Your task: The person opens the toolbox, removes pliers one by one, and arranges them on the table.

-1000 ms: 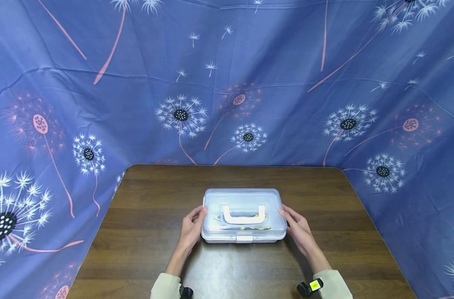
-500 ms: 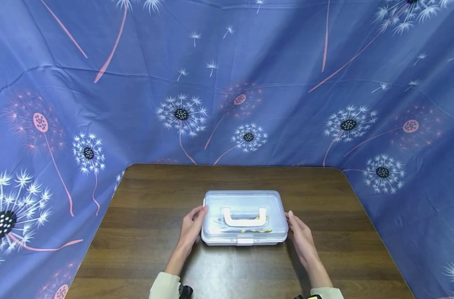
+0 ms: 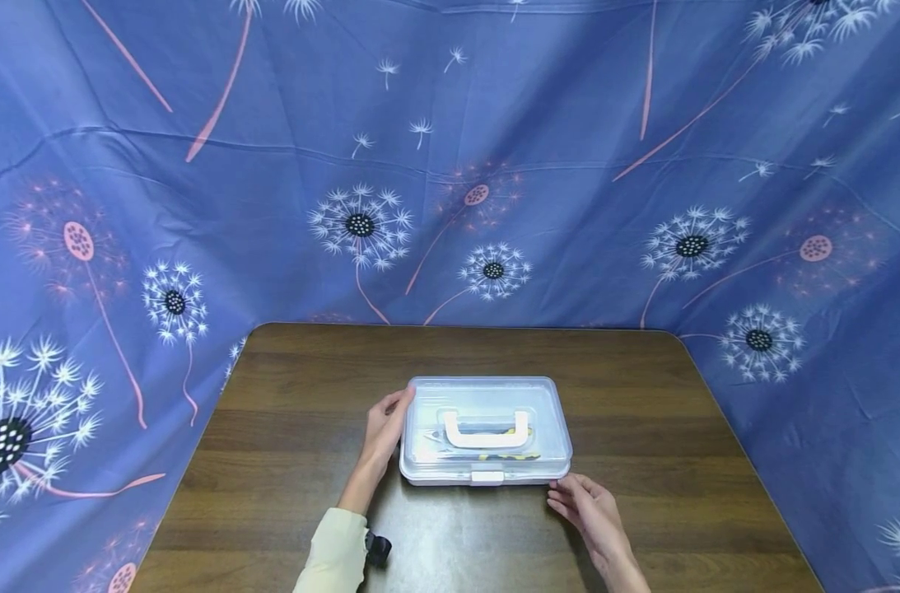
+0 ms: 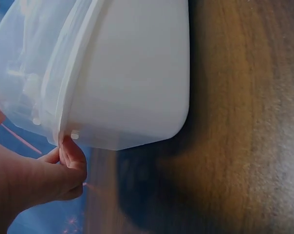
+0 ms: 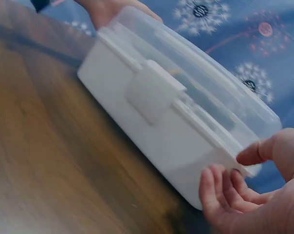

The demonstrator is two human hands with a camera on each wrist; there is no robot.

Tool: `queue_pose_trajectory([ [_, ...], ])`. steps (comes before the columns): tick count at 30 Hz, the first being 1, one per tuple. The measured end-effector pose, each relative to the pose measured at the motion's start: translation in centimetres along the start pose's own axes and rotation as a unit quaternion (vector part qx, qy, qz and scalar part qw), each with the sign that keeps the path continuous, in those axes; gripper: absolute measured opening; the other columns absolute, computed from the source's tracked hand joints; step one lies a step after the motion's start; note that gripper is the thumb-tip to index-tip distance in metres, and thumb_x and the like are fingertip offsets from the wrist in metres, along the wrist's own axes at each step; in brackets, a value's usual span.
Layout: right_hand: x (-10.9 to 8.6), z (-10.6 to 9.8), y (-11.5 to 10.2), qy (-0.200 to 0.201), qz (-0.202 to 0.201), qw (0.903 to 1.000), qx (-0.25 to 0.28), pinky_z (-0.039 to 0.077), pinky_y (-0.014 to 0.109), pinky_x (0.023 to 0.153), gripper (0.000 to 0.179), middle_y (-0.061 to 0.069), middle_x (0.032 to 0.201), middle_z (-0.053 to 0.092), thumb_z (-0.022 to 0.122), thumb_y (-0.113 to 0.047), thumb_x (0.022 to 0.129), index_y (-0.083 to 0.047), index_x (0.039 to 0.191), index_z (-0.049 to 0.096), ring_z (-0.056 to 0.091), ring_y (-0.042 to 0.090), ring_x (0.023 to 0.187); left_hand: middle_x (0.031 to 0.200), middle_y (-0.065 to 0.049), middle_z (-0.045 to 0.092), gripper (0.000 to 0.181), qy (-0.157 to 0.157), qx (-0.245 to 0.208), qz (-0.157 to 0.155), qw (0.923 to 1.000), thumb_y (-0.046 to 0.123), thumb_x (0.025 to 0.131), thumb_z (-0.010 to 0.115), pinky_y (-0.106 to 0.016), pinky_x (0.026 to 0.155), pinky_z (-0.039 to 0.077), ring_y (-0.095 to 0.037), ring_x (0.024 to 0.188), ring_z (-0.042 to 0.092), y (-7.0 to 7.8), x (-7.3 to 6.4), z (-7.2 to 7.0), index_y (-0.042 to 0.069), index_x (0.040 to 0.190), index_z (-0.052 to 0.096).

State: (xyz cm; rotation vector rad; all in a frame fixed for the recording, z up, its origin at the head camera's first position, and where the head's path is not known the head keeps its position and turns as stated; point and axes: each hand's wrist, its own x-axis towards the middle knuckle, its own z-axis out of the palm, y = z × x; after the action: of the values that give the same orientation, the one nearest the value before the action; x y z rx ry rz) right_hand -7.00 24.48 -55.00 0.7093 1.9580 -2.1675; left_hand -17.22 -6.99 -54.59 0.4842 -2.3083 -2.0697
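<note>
A plastic storage box (image 3: pixel 487 424) with a clear lid, white handle (image 3: pixel 487 439) and white front latch (image 3: pixel 487 477) sits closed on the table. Yellow-and-black items show blurrily through its lid. At the box's left side is my left hand (image 3: pixel 384 432); in the left wrist view its bent fingers (image 4: pixel 71 158) hold under the rim, and the thumb is by the lid. My right hand (image 3: pixel 594 519) is at the front right corner. There, in the right wrist view, the thumb (image 5: pixel 256 152) is at the rim and the loosely bent fingers are near the white front wall.
A brown wooden table (image 3: pixel 309 371) lies under the box. Behind it and along the sides hangs a blue cloth (image 3: pixel 272 206) with dandelion prints. A dark wrist device (image 3: pixel 378 548) is on the left wrist, by a pale sleeve (image 3: pixel 334 548).
My right hand has left the box's right side and come nearer, to the front right corner. My left hand has stayed at the left side, shifting slightly. The box has barely moved.
</note>
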Motion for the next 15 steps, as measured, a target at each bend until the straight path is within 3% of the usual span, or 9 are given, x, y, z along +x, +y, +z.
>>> queue_pose_trajectory([
  [5,-0.7,1.8,1.0,-0.041,0.029,0.9986,-0.016,0.06,0.033,0.081,0.032,0.018,0.107,0.074,0.062,-0.018,0.102,0.01,0.116,0.063,0.071,0.023,0.093,0.122,-0.018,0.068,0.069,0.014,-0.01,-0.009,0.9998,0.057,0.093,0.069,-0.042,0.099,0.048,-0.028,0.113,0.062,0.0,0.4,0.3,-0.002,0.128,0.068],
  [9,-1.0,3.2,1.4,-0.11,0.049,0.9922,-0.031,0.058,0.036,0.086,0.057,0.021,0.117,0.072,0.064,-0.037,0.102,0.012,0.13,0.056,0.071,0.025,0.101,0.114,-0.014,0.07,0.064,0.024,-0.022,-0.011,0.9994,0.055,0.091,0.073,-0.031,0.09,0.049,-0.023,0.105,0.062,-0.1,0.6,0.4,-0.001,0.123,0.071],
  [12,-1.0,4.2,1.7,-0.162,0.049,0.9852,-0.028,0.057,0.035,0.09,0.068,0.023,0.123,0.07,0.061,-0.044,0.102,0.014,0.136,0.051,0.07,0.026,0.105,0.114,-0.013,0.071,0.063,0.026,-0.025,-0.013,0.9992,0.054,0.091,0.073,-0.028,0.087,0.049,-0.022,0.105,0.062,-0.1,0.7,0.4,-0.001,0.123,0.072],
  [15,-0.7,5.0,2.1,-0.192,0.039,0.9805,-0.013,0.056,0.033,0.092,0.068,0.025,0.125,0.068,0.06,-0.042,0.103,0.017,0.136,0.05,0.069,0.026,0.108,0.115,-0.014,0.07,0.064,0.024,-0.026,-0.011,0.9993,0.054,0.092,0.073,-0.029,0.089,0.049,-0.023,0.106,0.062,-0.1,0.7,0.4,-0.001,0.124,0.071],
])
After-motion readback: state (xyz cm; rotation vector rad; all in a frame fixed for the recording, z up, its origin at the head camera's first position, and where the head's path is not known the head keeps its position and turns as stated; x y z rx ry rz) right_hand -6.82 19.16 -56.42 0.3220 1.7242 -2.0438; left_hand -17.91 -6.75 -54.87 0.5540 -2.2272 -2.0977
